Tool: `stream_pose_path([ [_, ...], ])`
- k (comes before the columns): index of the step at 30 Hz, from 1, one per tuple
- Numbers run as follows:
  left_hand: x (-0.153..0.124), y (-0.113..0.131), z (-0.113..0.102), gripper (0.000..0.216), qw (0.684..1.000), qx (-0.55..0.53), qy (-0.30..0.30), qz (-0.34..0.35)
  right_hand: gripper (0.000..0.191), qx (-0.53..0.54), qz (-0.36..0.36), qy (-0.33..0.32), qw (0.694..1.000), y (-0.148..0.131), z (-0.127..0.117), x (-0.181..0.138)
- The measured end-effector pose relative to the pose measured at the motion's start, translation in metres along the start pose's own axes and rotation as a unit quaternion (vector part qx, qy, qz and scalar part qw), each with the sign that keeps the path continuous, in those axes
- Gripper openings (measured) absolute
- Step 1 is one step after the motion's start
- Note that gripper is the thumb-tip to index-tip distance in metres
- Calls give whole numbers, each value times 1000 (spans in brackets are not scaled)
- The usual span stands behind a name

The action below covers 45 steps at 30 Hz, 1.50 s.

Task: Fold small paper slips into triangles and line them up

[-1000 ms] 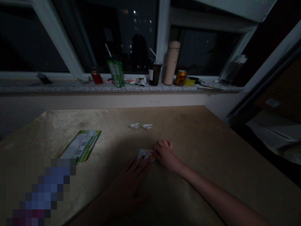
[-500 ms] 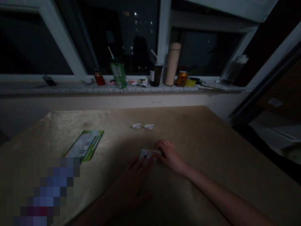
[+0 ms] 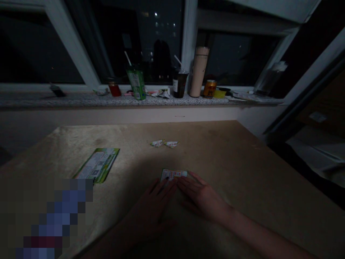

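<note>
Okay, I have the left hand (image 3: pixel 152 205) released: palm down, fingers spread, with its fingertips over the lower left part of a small printed card (image 3: pixel 174 173). The right hand (image 3: pixel 203 197) is released too, laid flat with its fingers stretched and close together, tips at the card's lower right. The card lies flat on the desk (image 3: pixel 226 158), just ahead of both hands, its upper strip showing past the fingertips. How hard either one presses, I cannot tell. Farther out from me, beyond the card, two small scraps (image 3: pixel 171 144) lie side by side. Off to the left, well apart from the card, a green packet (image 3: pixel 99 165) lies slanted. Past the far edge I can make out the windowsill (image 3: pixel 159 103), carrying a green cup (image 3: pixel 137 85), a tall flask (image 3: pixel 199 73) and an orange can (image 3: pixel 210 89).
</note>
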<state>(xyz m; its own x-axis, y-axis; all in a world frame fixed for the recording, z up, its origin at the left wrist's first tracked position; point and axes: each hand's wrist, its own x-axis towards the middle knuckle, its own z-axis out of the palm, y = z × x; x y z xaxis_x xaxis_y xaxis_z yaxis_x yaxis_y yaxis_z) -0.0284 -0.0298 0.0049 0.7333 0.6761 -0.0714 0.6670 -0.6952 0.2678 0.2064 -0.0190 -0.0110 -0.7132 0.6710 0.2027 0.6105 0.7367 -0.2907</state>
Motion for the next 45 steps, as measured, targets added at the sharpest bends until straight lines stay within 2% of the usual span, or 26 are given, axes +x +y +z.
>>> stream_pose_path([
  [6, -2, -7, -3, 79, 999, 8, 0, 31, 51, 37, 11, 30, 999, -4, -2, 3],
  [14, -4, -9, -1, 77, 999, 12, 5, 42, 49, 26, 25, 47, 998, -5, 4, 2],
  [25, -3, -9, -2, 79, 999, 9, 11, 30, 45, 8, 42, 46, 998, -8, 7, 6],
  [32, -2, -9, 0, 76, 1000, 5, 11, 22, 47, 45, 37, 47, 997, -6, 7, 2],
  [36, -1, -7, 2, 76, 1000, 19, 6, 23, 41, 62, 43, 57, 995, -6, 6, 6],
  [45, -4, -6, 2, 79, 1000, 1, 10, 28, 40, 50, 35, 71, 996, -5, 7, 5],
])
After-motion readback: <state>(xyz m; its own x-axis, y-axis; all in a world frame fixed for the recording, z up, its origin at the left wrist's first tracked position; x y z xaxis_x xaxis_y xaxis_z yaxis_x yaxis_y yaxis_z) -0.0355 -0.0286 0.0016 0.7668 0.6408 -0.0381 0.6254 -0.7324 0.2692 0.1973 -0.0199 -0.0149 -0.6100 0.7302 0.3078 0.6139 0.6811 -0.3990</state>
